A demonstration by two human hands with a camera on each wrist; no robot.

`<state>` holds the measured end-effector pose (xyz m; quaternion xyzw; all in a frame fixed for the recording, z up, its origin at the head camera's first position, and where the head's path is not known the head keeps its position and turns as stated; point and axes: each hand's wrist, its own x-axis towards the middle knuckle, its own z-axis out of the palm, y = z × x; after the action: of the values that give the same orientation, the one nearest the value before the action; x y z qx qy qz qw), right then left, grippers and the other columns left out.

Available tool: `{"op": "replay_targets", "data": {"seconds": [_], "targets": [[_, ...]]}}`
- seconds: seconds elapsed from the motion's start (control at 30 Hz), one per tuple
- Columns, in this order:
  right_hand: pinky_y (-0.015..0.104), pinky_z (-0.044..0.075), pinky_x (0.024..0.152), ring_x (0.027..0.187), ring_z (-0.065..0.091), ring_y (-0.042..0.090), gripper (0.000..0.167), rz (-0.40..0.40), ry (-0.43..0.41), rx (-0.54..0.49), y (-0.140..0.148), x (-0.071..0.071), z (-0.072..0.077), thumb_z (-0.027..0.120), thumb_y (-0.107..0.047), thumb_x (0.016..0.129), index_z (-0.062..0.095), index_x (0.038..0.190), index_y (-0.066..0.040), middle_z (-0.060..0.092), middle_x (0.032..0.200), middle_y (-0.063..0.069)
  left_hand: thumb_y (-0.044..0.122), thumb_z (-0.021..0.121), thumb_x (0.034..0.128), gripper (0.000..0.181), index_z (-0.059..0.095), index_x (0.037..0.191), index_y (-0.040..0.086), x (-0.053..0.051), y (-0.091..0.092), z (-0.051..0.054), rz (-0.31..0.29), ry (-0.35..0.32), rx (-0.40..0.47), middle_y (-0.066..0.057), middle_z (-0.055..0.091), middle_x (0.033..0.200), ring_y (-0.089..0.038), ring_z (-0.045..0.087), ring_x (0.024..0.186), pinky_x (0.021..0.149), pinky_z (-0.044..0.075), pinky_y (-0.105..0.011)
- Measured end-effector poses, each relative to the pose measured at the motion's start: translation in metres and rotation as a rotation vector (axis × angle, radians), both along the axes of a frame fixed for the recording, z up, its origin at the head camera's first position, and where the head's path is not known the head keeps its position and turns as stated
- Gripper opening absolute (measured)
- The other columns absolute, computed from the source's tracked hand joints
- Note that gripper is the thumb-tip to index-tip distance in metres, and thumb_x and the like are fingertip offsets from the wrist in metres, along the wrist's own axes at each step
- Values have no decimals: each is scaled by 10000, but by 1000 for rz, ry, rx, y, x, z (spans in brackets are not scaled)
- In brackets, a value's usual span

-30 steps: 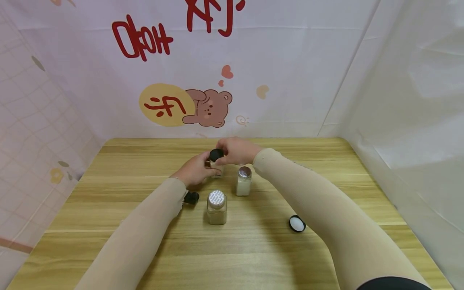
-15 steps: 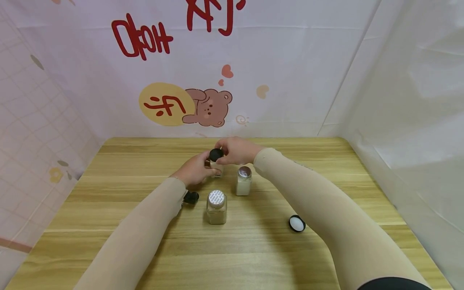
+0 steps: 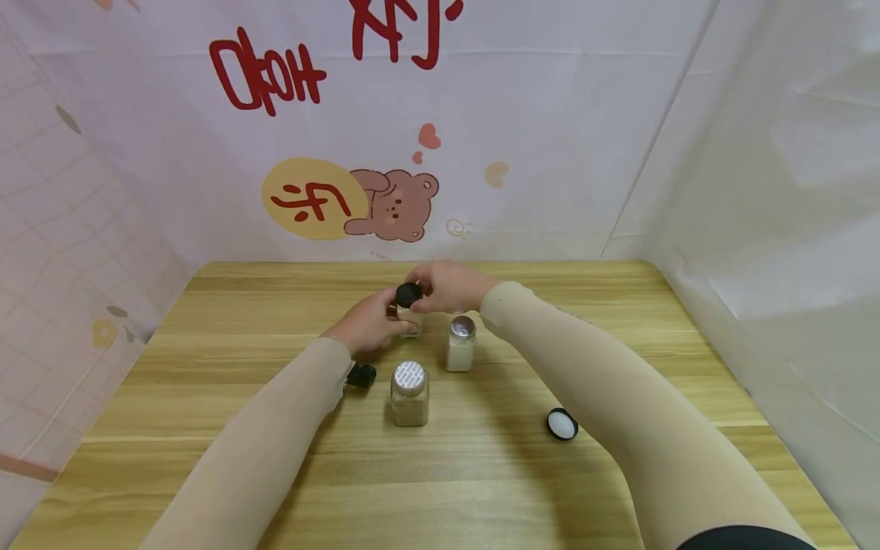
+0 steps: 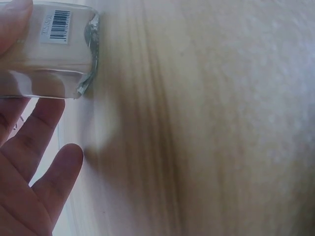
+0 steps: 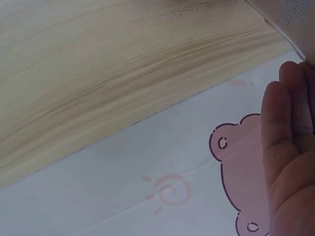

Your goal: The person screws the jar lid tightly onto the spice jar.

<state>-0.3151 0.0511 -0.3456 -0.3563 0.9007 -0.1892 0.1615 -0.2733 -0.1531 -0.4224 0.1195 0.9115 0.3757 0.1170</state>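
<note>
My left hand grips a small clear glass jar with pale contents and a barcode sticker. In the left wrist view the thumb lies over its side, and the little finger stands away from the glass. The fingers of my right hand pinch the round black lid on top of that jar. The hands hide much of the jar in the head view. Nearer me stands a square glass jar of tan powder with a patterned silvery top. Another jar holds whitish powder, its top shiny.
A black lid lies with its white inside up, beside my right forearm. Partly hidden by my left sleeve is a small black object. The wooden table ends at a white printed sheet behind, with sheets at both sides.
</note>
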Motion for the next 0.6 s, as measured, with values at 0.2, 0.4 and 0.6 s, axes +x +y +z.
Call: {"op": "replay_targets", "data": {"seconds": [0.2,0.4,0.6], "targets": [[348,546,920,975,672,183,492,-19,-13,-17,0,1,0,809,-310,934,650,1344,-92,737,1046,34,388,810,940,587,561,1460,277,1,-1,1,-4,-1,1,-59,664,1281,-297,613,1172,1082,482,-516],[336,532,884,930,648,172,506,16,1,-12,0,-1,0,787,-253,936,637,1399,-113,729,1012,28,390,809,940,596,556,1468,279,0,-1,0,-4,4,-3,-67,667,1256,-299,616,1144,1060,489,-508],[334,540,890,953,662,178,405,-1,0,-19,0,0,0,806,-304,934,688,1266,-103,735,1027,23,391,817,933,574,571,1440,283,0,-1,0,-6,0,-1,-56,665,1249,-289,613,1143,1056,489,-499]]}}
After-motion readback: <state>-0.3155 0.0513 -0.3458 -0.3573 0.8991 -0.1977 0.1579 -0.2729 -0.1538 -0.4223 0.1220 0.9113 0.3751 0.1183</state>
